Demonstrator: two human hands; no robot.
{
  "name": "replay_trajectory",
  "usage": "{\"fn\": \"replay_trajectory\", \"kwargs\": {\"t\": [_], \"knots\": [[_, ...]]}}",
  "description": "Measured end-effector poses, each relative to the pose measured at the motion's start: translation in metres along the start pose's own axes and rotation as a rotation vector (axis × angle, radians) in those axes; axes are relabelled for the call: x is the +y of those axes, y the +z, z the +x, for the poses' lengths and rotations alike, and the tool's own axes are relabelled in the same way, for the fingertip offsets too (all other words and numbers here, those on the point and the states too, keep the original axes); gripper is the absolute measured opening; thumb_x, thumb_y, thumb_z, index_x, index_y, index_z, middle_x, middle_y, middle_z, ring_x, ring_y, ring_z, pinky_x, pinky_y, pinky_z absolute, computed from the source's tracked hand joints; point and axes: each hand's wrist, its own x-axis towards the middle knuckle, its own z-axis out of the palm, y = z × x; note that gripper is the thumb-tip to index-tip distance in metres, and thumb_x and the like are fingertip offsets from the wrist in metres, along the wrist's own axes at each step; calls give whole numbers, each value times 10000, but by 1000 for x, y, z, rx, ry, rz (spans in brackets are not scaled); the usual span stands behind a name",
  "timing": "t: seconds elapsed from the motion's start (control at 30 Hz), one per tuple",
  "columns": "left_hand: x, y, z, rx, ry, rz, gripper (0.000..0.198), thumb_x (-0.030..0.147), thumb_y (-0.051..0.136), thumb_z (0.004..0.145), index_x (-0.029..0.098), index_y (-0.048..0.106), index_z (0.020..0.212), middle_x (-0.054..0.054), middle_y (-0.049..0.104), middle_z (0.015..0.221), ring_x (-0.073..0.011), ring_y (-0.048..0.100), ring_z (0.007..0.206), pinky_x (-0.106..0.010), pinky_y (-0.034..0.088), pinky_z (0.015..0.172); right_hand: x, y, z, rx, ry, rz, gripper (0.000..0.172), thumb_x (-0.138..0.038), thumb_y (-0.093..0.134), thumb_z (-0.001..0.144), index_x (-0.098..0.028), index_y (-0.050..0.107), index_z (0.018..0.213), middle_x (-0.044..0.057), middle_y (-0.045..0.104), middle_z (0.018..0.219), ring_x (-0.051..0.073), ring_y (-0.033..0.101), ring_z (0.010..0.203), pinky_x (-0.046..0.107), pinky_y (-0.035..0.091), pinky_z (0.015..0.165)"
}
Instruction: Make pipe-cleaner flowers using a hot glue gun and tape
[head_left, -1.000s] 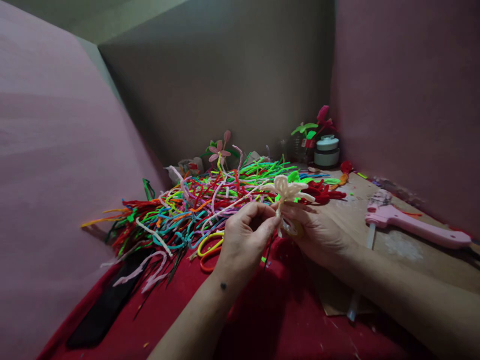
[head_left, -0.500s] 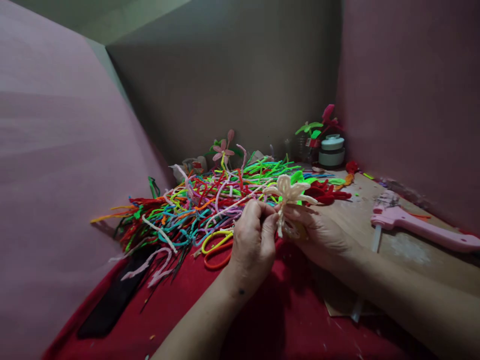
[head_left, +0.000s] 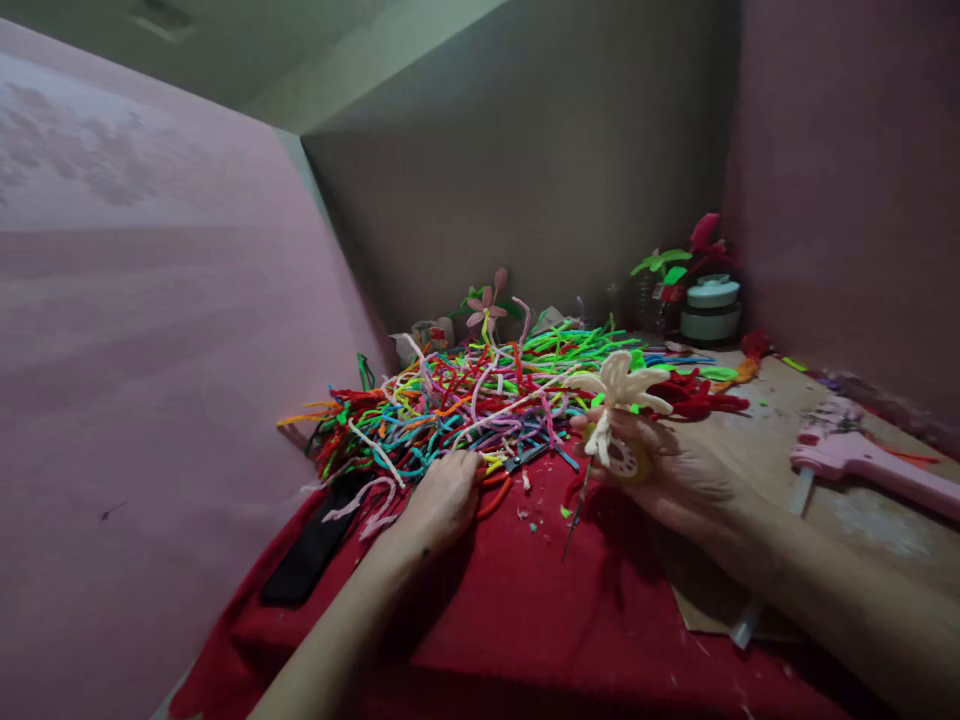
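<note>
My right hand [head_left: 667,470] is closed round a cream pipe-cleaner flower [head_left: 619,385] and a small roll of tape [head_left: 626,462], with the flower's thin dark stem [head_left: 577,505] hanging down over the red cloth [head_left: 525,600]. My left hand [head_left: 442,500] rests at the near edge of a big heap of coloured pipe cleaners [head_left: 480,400], its fingers curled down among the strands. What the left fingers hold, if anything, is hidden.
A pink glue gun [head_left: 870,460] lies on the wooden board [head_left: 787,440] at the right. A white lidded jar [head_left: 710,308] and finished flowers [head_left: 487,300] stand at the back. A black strip [head_left: 311,550] lies at the cloth's left. Pink walls close in left and right.
My left hand let go of the flower stem and moved left and down to the pipe-cleaner heap. The right hand kept the flower. The camera swung left.
</note>
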Motion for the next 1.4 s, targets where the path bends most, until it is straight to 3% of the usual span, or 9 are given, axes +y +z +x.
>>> {"fn": "replay_trajectory", "kwargs": {"t": [0.1,0.2,0.33,0.5,0.63,0.93,1.27,1.4], "knots": [[1,8,0,-16,5,96,134,165,410,808,161,537,764,-89,581,810,-205,511,785,-336,375,760,-2,3,-2,0,80,77,136,-324,686,699,-214,702,777,22,640,781,103,503,586,239,423,513],[1,3,-5,-57,7,243,133,150,385,808,172,516,803,-86,579,858,-200,519,805,-319,382,742,-4,5,-2,-8,99,82,147,-344,684,688,-225,708,771,29,656,799,116,505,587,256,419,513],[-2,-4,-14,-43,-27,241,136,267,385,843,196,476,770,-52,552,813,-179,515,745,-283,398,654,-5,5,-2,9,125,50,136,-351,680,674,-241,702,752,30,647,801,130,510,604,278,429,525],[11,-13,-23,71,29,308,133,126,332,794,184,452,797,-87,532,853,-215,487,820,-311,409,661,-5,4,-2,-3,130,8,157,-380,680,673,-241,690,743,33,641,795,130,502,583,289,417,506],[25,-22,-26,59,125,278,139,85,344,746,183,432,787,-69,515,783,-195,478,714,-310,406,637,-5,6,-3,-8,143,12,149,-379,689,662,-245,679,728,32,660,821,135,516,590,288,408,501],[54,-32,-14,38,188,395,106,144,377,789,167,466,842,-65,558,754,-201,530,679,-316,411,621,0,3,-3,-22,166,53,137,-329,730,626,-248,664,715,-9,628,703,127,519,578,268,423,500],[58,-32,-5,60,255,612,177,68,350,802,151,498,855,-85,562,793,-205,536,684,-327,426,634,0,5,-5,-90,225,83,173,-322,766,554,-233,641,634,-33,541,555,93,434,481,227,395,479],[61,-32,-5,88,272,685,180,62,352,801,149,500,859,-82,554,792,-215,536,696,-338,434,639,2,3,-5,-116,234,85,147,-320,741,593,-237,624,625,-35,548,547,94,412,461,243,361,465]]}}
